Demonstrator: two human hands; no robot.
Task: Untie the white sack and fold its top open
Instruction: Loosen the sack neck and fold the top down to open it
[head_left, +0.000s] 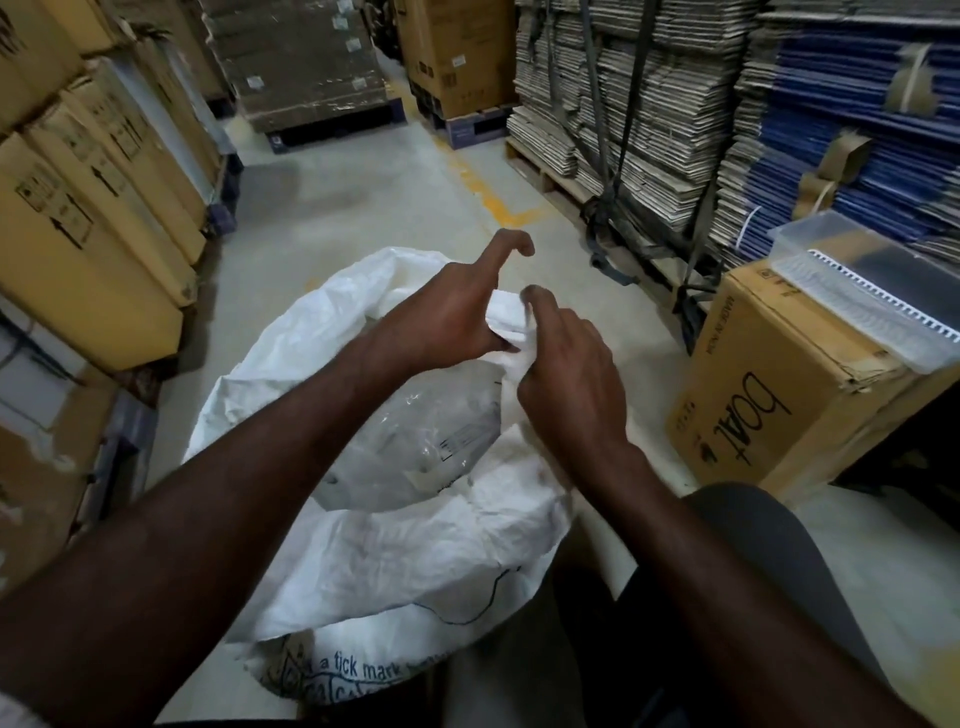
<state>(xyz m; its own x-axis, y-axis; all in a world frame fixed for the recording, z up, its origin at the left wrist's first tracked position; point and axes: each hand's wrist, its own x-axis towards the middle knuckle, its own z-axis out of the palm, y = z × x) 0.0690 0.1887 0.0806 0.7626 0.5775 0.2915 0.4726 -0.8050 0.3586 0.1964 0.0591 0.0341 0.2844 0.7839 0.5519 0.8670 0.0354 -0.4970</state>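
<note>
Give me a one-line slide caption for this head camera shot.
Both hands, left and right, pinch the far rim of an open white woven sack holding clear plastic bags.

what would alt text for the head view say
Both hands work the far rim of an open white sack on a warehouse floor: the left hand and right hand pinch a bunch of its fabric. A clear plastic bag shows inside, and cardboard boxes line the aisle.

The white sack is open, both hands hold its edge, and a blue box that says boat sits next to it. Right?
Not quite. In the head view the box marked boat is brown cardboard, not blue. The white sack is open, and the left hand and right hand hold its edge.
</note>
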